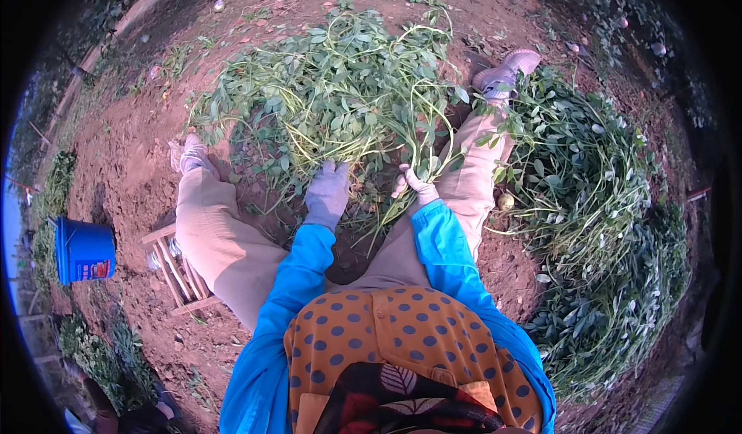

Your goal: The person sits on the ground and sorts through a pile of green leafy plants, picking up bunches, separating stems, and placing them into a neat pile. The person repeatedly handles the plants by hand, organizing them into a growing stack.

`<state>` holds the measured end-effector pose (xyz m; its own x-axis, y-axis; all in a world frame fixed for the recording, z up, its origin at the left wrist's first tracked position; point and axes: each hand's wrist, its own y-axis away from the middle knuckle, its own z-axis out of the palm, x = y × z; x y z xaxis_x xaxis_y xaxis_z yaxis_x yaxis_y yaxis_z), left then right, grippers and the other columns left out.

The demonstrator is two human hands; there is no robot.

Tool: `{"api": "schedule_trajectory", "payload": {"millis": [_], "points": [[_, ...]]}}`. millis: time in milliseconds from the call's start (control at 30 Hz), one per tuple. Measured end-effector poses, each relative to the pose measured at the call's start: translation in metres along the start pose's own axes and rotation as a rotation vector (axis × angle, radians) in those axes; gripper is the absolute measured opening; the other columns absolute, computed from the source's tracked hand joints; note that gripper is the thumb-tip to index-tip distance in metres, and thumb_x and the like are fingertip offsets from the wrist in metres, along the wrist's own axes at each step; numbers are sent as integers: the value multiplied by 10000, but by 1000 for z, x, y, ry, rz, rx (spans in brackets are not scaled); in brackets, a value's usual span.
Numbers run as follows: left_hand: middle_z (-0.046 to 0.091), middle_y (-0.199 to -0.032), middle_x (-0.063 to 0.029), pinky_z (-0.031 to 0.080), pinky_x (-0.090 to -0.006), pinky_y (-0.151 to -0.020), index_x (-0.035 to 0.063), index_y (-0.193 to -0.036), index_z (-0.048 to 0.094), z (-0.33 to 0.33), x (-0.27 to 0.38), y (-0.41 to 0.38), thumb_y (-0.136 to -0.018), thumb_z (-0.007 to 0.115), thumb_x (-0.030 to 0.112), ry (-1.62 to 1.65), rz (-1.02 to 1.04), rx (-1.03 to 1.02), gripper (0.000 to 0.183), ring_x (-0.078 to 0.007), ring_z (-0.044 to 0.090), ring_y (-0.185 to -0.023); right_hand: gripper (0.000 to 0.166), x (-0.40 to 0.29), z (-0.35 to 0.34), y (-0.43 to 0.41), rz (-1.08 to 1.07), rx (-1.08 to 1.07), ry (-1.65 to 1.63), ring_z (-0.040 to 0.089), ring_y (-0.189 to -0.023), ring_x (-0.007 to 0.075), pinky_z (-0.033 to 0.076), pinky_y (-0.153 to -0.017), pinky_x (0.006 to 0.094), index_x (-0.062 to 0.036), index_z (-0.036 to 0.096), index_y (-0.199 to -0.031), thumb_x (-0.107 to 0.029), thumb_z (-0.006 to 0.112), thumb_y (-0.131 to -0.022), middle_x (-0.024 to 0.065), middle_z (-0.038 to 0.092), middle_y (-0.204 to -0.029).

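Between my outstretched legs lies a heap of leafy green vines (359,92), with oval leaflets like those of peanut plants. My left hand (327,196), in a grey glove, is at the near edge of the heap among its pale stems. Its fingertips are partly hidden there, so I cannot tell whether it grips any. To its right, my right hand (418,186) is also gloved and closed around a bunch of leafy stems (414,144). The stem ends hang below that hand toward my lap.
A long pile of vines (591,202) curves along my right side, with a round pale object (505,202) by its edge. On the left are a slatted wooden frame (179,271) and a blue bucket (87,251). Another person's arm (101,399) shows at lower left beside more plants.
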<state>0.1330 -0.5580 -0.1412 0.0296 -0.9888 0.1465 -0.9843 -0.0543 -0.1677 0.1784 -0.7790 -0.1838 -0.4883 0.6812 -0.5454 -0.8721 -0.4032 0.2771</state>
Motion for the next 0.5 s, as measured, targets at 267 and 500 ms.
{"api": "schedule_trajectory", "payload": {"millis": [267, 500], "points": [[557, -935, -97, 503, -435, -656, 131, -958, 615, -11, 29, 7, -756, 628, 139, 397, 193, 99, 202, -336, 603, -796, 313, 4, -5, -1, -17, 20, 39, 609, -688, 198, 530, -616, 368, -37, 565, -1161, -143, 651, -879, 70, 616, -803], [575, -956, -101, 503, -434, -681, 125, -995, 624, -7, 45, 16, -814, 583, 238, 330, 461, -300, 217, -332, 605, -829, 286, 11, -15, -5, 22, -71, 40, 640, -735, 250, 543, -688, 382, -8, 573, -1136, -103, 641, -875, 101, 638, -819]]}}
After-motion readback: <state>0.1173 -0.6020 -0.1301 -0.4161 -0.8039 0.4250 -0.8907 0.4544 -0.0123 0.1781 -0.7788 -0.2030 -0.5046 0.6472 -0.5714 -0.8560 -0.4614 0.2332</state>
